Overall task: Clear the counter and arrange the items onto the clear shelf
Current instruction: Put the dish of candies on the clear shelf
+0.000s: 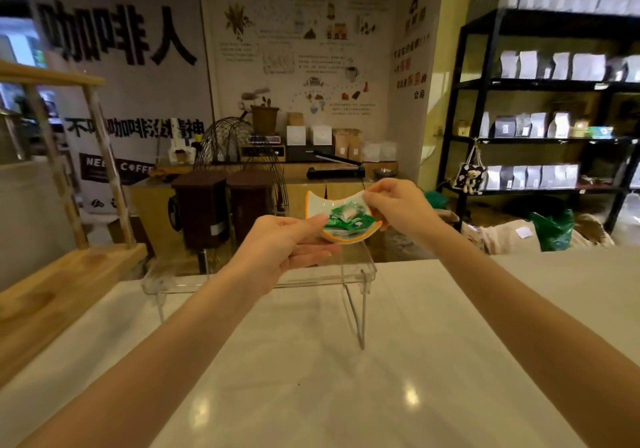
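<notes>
I held the orange-rimmed dish (346, 236) of green-wrapped candies (348, 218) over the clear shelf (356, 267). My left hand (280, 250) pinched its rim at eight o'clock, while my right hand (394, 205) pinched the edge at two o'clock above the white counter (346, 378).

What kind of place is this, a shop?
Probably a coffee shop. The wall banner has the word "COFFEE" on it, black shelves hold rows of bags like packed coffee, and the hands work at a counter.
</notes>
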The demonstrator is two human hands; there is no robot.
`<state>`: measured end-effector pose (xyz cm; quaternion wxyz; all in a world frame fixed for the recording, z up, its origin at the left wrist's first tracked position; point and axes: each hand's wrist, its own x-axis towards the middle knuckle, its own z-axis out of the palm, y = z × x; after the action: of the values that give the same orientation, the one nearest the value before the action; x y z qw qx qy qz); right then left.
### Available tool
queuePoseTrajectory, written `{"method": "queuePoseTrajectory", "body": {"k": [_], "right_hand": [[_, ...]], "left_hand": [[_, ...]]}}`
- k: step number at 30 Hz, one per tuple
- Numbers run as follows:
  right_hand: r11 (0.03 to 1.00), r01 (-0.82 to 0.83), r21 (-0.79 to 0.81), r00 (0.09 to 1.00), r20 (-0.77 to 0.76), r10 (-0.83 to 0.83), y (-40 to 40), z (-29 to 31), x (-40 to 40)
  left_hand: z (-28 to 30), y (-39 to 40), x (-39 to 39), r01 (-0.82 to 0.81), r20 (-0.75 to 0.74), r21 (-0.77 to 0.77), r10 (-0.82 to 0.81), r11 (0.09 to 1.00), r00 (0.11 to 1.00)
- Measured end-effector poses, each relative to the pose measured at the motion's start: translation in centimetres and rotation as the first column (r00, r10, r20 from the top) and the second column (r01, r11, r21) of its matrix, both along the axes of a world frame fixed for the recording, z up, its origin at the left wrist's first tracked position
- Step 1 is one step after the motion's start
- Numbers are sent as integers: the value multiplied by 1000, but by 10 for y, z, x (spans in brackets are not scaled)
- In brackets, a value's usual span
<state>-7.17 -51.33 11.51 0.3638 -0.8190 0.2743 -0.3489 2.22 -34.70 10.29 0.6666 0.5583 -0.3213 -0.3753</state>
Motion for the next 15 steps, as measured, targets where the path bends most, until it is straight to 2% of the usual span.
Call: {"method": "queuePoseTrajectory", "body": {"k": [5,10,15], "right_hand": [[1000,24,0,999,-32,-24,-26,-13,37],[974,-7,226,1000,-18,12,-41,-27,60],[967,-20,254,999,-21,26,-51,-38,67]], "left_hand": [[-4,-34,24,-59,-10,51,59,997,998],[-16,-59,47,-121,22,173,120,977,993],[-23,-73,58,-117,-40,228,130,967,991]]}}
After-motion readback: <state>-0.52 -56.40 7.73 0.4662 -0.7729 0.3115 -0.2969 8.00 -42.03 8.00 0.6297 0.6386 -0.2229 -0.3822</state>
